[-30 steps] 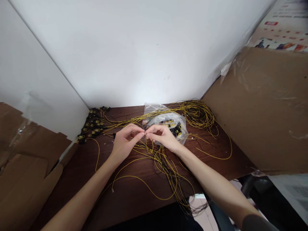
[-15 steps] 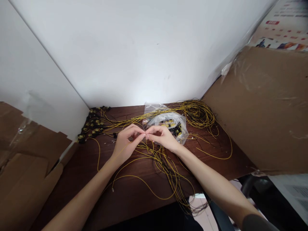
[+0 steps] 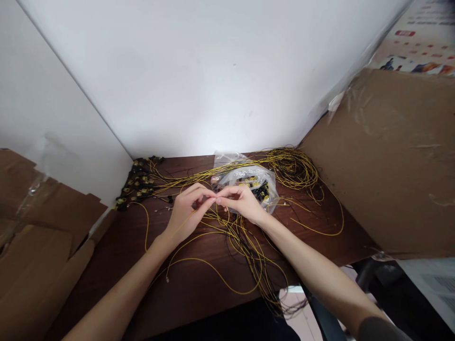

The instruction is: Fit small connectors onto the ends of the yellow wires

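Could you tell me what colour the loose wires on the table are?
Yellow wires, clearest in the head view.

Thin yellow wire pinched at fingertips of left hand and right hand, trailing down along left wrist, slack, looping over dark tabletop.

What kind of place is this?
Probably a small workshop corner for wire assembly. A dark wooden table holds tangled thin yellow wires, a clear plastic bag of small parts, and brown cardboard sheets lean alongside.
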`<state>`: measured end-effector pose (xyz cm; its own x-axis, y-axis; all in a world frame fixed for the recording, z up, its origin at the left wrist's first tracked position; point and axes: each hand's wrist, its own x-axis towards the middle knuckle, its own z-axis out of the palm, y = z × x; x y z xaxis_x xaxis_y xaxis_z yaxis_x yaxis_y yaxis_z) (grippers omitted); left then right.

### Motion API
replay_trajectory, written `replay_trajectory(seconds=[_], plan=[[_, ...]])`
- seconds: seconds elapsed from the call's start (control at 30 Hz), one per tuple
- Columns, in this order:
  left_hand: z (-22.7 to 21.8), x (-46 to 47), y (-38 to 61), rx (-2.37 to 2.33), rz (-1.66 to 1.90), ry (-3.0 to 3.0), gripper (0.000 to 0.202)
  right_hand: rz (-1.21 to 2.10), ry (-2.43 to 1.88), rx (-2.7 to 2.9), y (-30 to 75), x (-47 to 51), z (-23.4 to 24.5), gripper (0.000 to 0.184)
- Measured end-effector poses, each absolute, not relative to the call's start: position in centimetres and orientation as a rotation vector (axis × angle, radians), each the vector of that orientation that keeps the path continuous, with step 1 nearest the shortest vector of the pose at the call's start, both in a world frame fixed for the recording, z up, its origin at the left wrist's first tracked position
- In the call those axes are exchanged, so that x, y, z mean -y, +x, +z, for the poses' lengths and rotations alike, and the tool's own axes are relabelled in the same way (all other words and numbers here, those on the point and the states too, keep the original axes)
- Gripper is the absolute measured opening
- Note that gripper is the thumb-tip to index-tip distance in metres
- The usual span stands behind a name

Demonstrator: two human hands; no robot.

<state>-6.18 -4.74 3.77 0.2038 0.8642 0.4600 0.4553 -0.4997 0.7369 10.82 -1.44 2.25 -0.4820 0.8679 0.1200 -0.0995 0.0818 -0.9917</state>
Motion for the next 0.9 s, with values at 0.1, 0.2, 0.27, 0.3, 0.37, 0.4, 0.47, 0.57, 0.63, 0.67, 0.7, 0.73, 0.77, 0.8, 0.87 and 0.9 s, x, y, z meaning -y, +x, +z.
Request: replay_trajectory(seconds=[0.1, 0.2, 0.27, 0.3, 0.37, 0.4, 0.47, 0.57, 0.63, 0.67, 0.7, 0.73, 0.77, 0.8, 0.87, 0.9], plan=[[3.73, 4.77, -6.17, -1.250, 1.219, 2.030, 0.012, 1.639, -0.764, 1.465, 10.69, 1.64, 2.20, 0.017], [3.72, 4.84, -6.09, -1.260, 1.225, 2.007, 0.011, 1.746, -0.776, 1.396, 10.67, 1.87, 2.32, 0.021], [3.66, 4.86, -6.01, -1.264, 1.238, 1.982, 0.010, 1.764, -0.810, 1.377, 10.70, 1.95, 2.46, 0.022], [3.60, 4.86, -5.98, -1.266, 1.247, 1.963, 0.010, 1.757, -0.826, 1.369, 10.71, 1.97, 2.53, 0.022], [3.42, 4.84, -5.93, -1.273, 1.264, 1.915, 0.010, 1.719, -0.843, 1.366, 10.69, 1.94, 2.64, 0.022], [3.32, 4.82, -5.91, -1.275, 1.269, 1.886, 0.010, 1.689, -0.847, 1.374, 10.67, 1.92, 2.68, 0.023], [3.14, 4.78, -5.88, -1.272, 1.274, 1.820, 0.012, 1.621, -0.857, 1.408, 10.58, 1.88, 2.73, 0.024], [3.06, 4.74, -5.80, -1.273, 1.283, 1.708, 0.014, 1.543, -0.894, 1.457, 10.46, 1.86, 2.82, 0.026], [3.17, 4.74, -5.72, -1.285, 1.285, 1.649, 0.014, 1.514, -0.907, 1.473, 10.42, 1.87, 2.86, 0.026], [3.26, 4.74, -5.69, -1.290, 1.283, 1.624, 0.014, 1.502, -0.910, 1.476, 10.42, 1.88, 2.88, 0.026], [3.36, 4.73, -5.66, -1.294, 1.279, 1.599, 0.014, 1.494, -0.913, 1.480, 10.43, 1.88, 2.88, 0.026], [3.46, 4.72, -5.64, -1.292, 1.272, 1.571, 0.014, 1.486, -0.916, 1.485, 10.44, 1.88, 2.87, 0.025], [3.55, 4.70, -5.63, -1.286, 1.265, 1.540, 0.014, 1.480, -0.917, 1.490, 10.46, 1.87, 2.85, 0.024], [3.62, 4.68, -5.64, -1.277, 1.258, 1.509, 0.015, 1.473, -0.917, 1.496, 10.47, 1.86, 2.82, 0.023], [3.72, 4.63, -5.68, -1.255, 1.244, 1.461, 0.017, 1.457, -0.916, 1.507, 10.48, 1.83, 2.77, 0.022], [3.74, 4.61, -5.70, -1.246, 1.236, 1.447, 0.018, 1.450, -0.917, 1.510, 10.48, 1.82, 2.75, 0.022]])
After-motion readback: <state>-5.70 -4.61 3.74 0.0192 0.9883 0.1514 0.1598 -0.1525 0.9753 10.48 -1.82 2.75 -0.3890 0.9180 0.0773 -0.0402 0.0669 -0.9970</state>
